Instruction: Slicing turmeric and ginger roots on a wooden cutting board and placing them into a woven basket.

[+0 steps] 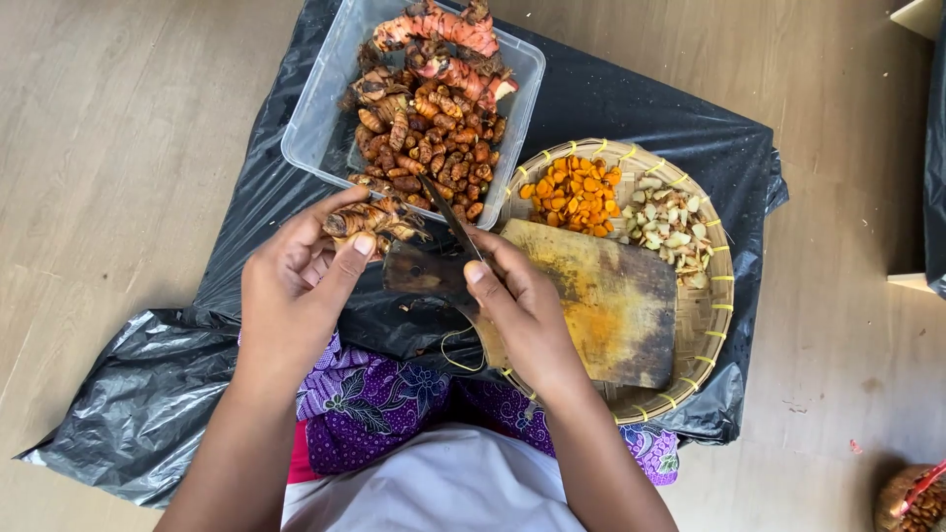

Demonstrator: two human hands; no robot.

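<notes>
My left hand point(296, 286) grips a knobbly brown turmeric root point(372, 222) just in front of the clear plastic tub point(320, 108). My right hand point(517, 305) is closed on a small knife point(448, 212), its dark blade angled up toward the root. The tub holds several turmeric and ginger roots point(434, 128). Under my right hand a stained wooden cutting board point(611, 296) lies on a round woven bamboo tray point(705, 325). On the tray's far side sit orange turmeric slices point(576, 192) and pale sliced pieces point(670, 227).
A black plastic sheet point(138, 394) covers the wooden floor under everything. My lap shows purple patterned cloth point(374, 394) and a white garment. A dish of brown pieces with a red utensil point(916, 498) sits at the bottom right corner.
</notes>
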